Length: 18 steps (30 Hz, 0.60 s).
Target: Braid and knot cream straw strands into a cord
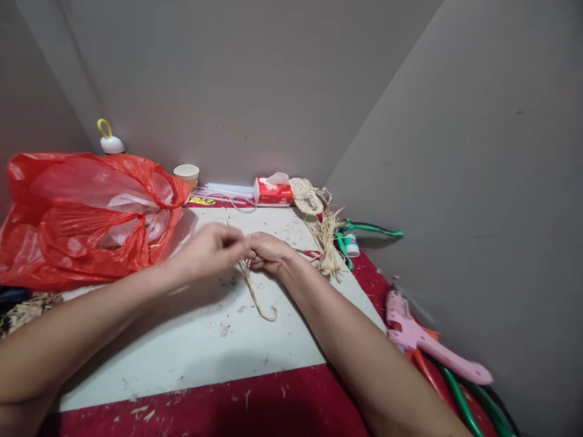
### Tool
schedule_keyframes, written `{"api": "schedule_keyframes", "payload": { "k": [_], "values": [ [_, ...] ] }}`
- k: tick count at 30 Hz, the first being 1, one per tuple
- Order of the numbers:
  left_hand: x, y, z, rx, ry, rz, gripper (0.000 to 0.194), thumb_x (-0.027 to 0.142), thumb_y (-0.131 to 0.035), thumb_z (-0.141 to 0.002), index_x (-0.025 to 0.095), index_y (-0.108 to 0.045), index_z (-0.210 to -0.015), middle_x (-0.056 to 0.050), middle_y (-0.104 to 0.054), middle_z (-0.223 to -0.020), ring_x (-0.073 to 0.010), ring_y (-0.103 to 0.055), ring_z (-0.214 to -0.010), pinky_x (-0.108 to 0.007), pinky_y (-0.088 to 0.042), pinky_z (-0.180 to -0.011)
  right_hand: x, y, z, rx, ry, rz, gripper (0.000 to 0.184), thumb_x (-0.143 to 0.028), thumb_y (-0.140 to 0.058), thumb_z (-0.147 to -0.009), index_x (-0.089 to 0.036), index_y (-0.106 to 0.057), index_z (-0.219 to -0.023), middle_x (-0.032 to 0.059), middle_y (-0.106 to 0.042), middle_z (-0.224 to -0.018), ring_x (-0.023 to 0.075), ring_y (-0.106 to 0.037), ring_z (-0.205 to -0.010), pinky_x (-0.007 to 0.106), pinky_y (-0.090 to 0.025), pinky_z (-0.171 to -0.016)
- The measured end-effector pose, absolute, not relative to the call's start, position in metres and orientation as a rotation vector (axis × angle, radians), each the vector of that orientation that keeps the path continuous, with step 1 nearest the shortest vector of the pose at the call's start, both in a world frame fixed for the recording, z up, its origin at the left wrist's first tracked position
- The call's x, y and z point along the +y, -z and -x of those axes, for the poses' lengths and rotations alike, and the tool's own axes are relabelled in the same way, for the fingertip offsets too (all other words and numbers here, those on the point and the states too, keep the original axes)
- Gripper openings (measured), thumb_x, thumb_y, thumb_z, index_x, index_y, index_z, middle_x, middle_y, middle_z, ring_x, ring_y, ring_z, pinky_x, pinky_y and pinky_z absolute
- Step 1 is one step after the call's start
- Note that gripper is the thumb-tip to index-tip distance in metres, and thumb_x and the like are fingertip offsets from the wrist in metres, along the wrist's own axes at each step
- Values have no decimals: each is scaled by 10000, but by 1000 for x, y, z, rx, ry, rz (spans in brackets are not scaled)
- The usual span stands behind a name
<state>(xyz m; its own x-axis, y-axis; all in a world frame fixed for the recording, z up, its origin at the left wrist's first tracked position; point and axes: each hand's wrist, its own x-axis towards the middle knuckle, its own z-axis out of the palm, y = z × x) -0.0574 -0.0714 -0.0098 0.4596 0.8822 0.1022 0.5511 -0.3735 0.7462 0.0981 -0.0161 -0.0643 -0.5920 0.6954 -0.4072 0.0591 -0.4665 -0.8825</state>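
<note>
Both my hands meet over the middle of a white board [191,346]. My left hand [212,247] is pinched shut on the top of a pale straw-like strand [255,294]. Touching it, my right hand [268,250] is curled shut on the same strand. The strand hangs from between my fingers and curls down onto the board. Its upper end is hidden inside my fingers.
A red plastic bag [77,218] fills the left side. At the back stand a paper cup [186,175], a red tissue pack [273,193] and a bundle of straw fibre [319,224]. Green-handled cutters [368,229] and a pink glue gun [423,340] lie right, by the wall.
</note>
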Motion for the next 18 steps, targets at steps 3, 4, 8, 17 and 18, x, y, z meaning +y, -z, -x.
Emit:
{"api": "schedule_keyframes", "payload": {
  "k": [3,4,8,17,18],
  "values": [
    [-38,24,74,1426,-977,-1851,147,271,-516,-734,148,-568,-672,15,-566,-575,-93,-494,-516,-196,-358,-492,-13,67,-101,-1299,-2135,1098,80,-168,-534,-686,-97,-562,-664,-108,-305,-360,5,-125,-309,137,-94,-316],
    [-30,31,77,1440,-870,-1778,150,285,-545,-719,148,-579,-669,11,-567,-553,-97,-496,-504,-198,-355,-478,-12,68,-102,-1304,-2142,1088,89,-171,-537,-689,-92,-575,-687,-110,-304,-365,5,-126,-308,135,-95,-315],
    [-22,57,74,1184,-539,-1445,210,336,-561,-734,138,-619,-698,-7,-585,-546,-100,-522,-493,-217,-408,-507,-8,71,-106,-1337,-2153,1039,92,-195,-559,-692,-111,-554,-657,-107,-315,-385,6,-151,-302,137,-97,-309],
    [-28,56,72,1248,-568,-1729,222,310,-540,-748,125,-638,-673,34,-501,-488,-60,-391,-436,-193,-290,-454,-8,74,-109,-1425,-2164,976,96,-212,-564,-709,-116,-568,-698,-99,-354,-409,15,-206,-313,140,-135,-311],
    [-29,55,72,1260,-551,-1767,223,311,-534,-748,130,-636,-668,35,-504,-489,-62,-392,-436,-195,-291,-455,-9,75,-109,-1450,-2149,974,94,-210,-561,-711,-118,-567,-696,-99,-356,-408,17,-210,-313,142,-138,-308]
  ]
}}
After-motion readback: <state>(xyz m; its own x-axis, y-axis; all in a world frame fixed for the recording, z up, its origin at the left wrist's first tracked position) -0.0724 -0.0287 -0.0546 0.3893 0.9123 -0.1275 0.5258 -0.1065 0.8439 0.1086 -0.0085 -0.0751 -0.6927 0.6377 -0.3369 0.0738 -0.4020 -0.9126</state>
